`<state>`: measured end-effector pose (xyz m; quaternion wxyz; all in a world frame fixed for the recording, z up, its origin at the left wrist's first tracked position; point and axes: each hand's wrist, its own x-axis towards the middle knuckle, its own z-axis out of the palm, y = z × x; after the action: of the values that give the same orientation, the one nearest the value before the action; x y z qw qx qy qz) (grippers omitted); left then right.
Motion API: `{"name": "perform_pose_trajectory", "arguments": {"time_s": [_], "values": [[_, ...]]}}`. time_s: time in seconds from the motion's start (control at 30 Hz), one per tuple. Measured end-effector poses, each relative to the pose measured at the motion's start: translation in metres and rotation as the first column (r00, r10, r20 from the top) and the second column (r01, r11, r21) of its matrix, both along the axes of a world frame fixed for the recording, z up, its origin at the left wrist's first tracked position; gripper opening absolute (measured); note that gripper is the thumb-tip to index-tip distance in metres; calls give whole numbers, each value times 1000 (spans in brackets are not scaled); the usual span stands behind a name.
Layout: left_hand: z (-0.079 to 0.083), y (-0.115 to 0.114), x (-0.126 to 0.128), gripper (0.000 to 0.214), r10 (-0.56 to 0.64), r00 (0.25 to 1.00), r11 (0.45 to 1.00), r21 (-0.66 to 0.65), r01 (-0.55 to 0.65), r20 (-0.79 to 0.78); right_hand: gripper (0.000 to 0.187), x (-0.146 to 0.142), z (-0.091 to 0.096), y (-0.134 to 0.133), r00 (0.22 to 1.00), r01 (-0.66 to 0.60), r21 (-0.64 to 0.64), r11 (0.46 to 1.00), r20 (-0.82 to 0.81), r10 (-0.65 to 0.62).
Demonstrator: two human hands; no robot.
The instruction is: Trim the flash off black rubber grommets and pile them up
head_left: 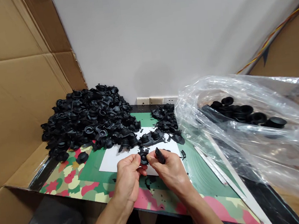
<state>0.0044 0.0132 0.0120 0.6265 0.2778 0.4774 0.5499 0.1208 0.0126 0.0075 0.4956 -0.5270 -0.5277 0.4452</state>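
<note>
Near the front of the table, my left hand (128,175) pinches a small black rubber bellows (143,158) between thumb and fingers. Its round opening faces up. My right hand (170,169) is closed at the bellows' right edge, thumb and forefinger touching the rim. A dark ragged piece (160,155) sticks up from the right hand; whether it is rubber scrap or a tool I cannot tell. Beneath both hands lies a white sheet (108,160) strewn with black bits. A big heap of untrimmed black bellows (90,115) rises behind, to the left.
Thin black rubber scraps (165,119) are piled at the back. On the right, a clear plastic bag (191,103) contains several smooth black bellows (240,112). Cardboard (23,90) walls off the left side. White strips (227,175) lie along the right edge; sockets (156,100) line the wall.
</note>
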Motion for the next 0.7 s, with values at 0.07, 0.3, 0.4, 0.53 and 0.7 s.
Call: {"name": "perform_pose_trajectory", "arguments": {"time_s": [0.07, 0.3, 0.4, 0.53, 0.7], "values": [[1, -1, -1, 38, -2, 999, 1000, 22, 2, -32, 21, 1, 1, 0, 999, -8, 23, 1000, 33, 7], [1, -4, -5, 26, 23, 964, 983, 180, 26, -264, 14, 3, -1, 0, 974, -82, 172, 982, 224, 42], [-2, -4, -6, 23, 84, 926, 960, 278, 23, -367, 9, 1, -5, 1, 941, -92, 262, 961, 338, -3], [-6, -4, -7, 19, 113, 907, 948, 317, 24, -406, 7, -5, -12, 0, 928, -69, 311, 948, 368, -53], [-6, 1, -3, 27, 50, 970, 990, 143, -16, -240, 9, -9, -18, 1, 975, 17, 229, 973, 210, -66]]}}
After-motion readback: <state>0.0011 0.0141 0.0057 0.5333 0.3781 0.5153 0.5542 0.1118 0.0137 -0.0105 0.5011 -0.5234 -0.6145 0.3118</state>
